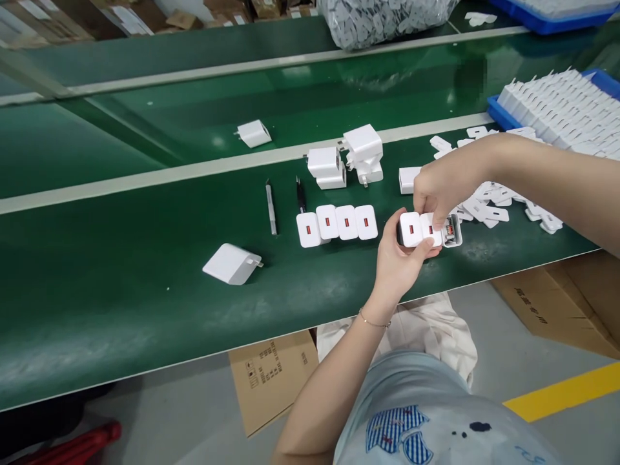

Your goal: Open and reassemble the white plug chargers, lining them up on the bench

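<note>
My left hand (400,258) is wrapped round a short row of white chargers (411,230) at the front of the green table. Two of them show white faces with red ports; the rightmost charger (453,230) has no face cover, and its inner parts show. My right hand (436,187) reaches in from above, fingers bent, its fingertips pressed on the middle charger's face. To the left, several chargers (328,223) stand side by side with red ports up. Behind my right hand lies another charger (407,180), and loose white covers (487,206) are scattered to the right.
White chargers are stacked (364,152) behind the row, and single ones lie at the left (232,263) and on the conveyor (254,134). A grey pen-like tool (270,208) and black tweezers (301,194) lie left. A blue tray (504,115) of white parts stands right.
</note>
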Available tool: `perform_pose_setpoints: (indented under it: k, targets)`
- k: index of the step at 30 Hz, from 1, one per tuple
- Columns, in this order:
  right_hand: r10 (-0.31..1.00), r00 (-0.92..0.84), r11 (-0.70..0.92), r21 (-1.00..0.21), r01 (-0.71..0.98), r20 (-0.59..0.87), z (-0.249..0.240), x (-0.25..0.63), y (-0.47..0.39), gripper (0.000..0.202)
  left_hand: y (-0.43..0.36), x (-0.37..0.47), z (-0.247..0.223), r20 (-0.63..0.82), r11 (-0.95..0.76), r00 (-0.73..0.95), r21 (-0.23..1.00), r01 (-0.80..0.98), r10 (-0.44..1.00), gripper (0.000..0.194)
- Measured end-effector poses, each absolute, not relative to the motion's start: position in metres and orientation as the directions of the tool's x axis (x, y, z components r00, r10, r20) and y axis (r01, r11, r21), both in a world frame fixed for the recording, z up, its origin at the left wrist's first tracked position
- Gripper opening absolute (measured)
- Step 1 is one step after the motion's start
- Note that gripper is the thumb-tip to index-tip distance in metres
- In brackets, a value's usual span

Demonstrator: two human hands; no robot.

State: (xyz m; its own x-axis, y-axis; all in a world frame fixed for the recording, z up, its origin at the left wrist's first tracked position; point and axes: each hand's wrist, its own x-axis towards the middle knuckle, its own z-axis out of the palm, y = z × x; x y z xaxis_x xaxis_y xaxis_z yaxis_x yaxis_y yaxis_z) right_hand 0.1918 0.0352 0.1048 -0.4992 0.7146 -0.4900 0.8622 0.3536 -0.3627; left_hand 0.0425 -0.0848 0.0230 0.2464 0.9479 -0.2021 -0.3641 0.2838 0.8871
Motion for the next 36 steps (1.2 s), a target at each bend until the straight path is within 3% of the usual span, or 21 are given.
perform_pose_setpoints:
  k: [2, 4, 8, 10, 16, 20, 23, 26, 30, 36]
  targets:
    - [0.774, -0.525, 0.398, -0.372, 0.839, -0.354, 0.088, 0.202, 0.043, 0.045, -0.085, 0.043, 0.022, -0.193, 0.277, 0.246, 0.887, -0.371, 0.950, 0.071]
    - [0.765, -0.560, 0.452, -0.355, 0.819, -0.318, 0.083, 0.205, 0.043, 0.046, -0.085, 0.043, 0.021, -0.187, 0.270, 0.241, 0.883, -0.383, 0.953, 0.072]
    - [0.532, -0.666, 0.630, -0.281, 0.724, -0.523, 0.106, 0.190, 0.028, 0.037, -0.085, 0.042, 0.016, -0.190, 0.292, 0.280, 0.876, -0.385, 0.941, 0.080]
    - [0.502, -0.651, 0.674, -0.214, 0.707, -0.570, 0.125, 0.178, 0.023, 0.032, -0.086, 0.041, 0.013, -0.193, 0.307, 0.309, 0.871, -0.383, 0.931, 0.087]
    - [0.651, -0.677, 0.671, -0.155, 0.725, -0.343, 0.177, 0.115, 0.053, 0.030, -0.104, 0.031, 0.011, -0.112, 0.206, 0.289, 0.926, -0.317, 0.951, 0.097]
    - [0.690, -0.685, 0.714, 0.066, 0.697, -0.233, 0.173, 0.039, 0.107, 0.030, -0.120, 0.006, 0.010, -0.053, 0.142, 0.399, 0.970, -0.199, 0.915, 0.095]
    - [0.746, -0.613, 0.661, 0.178, 0.728, -0.262, 0.146, -0.013, 0.159, 0.049, -0.121, -0.018, 0.006, -0.048, 0.119, 0.484, 0.986, -0.117, 0.874, 0.082]
    - [0.761, -0.580, 0.640, 0.191, 0.744, -0.290, 0.116, -0.042, 0.205, 0.063, -0.118, -0.034, 0.000, -0.084, 0.154, 0.513, 0.984, -0.095, 0.854, 0.068]
    - [0.750, -0.565, 0.644, 0.183, 0.743, -0.342, 0.093, -0.047, 0.244, 0.063, -0.112, -0.039, -0.009, -0.115, 0.201, 0.596, 0.977, -0.078, 0.794, 0.072]
    - [0.665, -0.647, 0.721, 0.097, 0.686, -0.373, 0.133, -0.010, 0.222, 0.073, -0.110, -0.040, -0.005, -0.139, 0.252, 0.605, 0.962, -0.105, 0.784, 0.059]
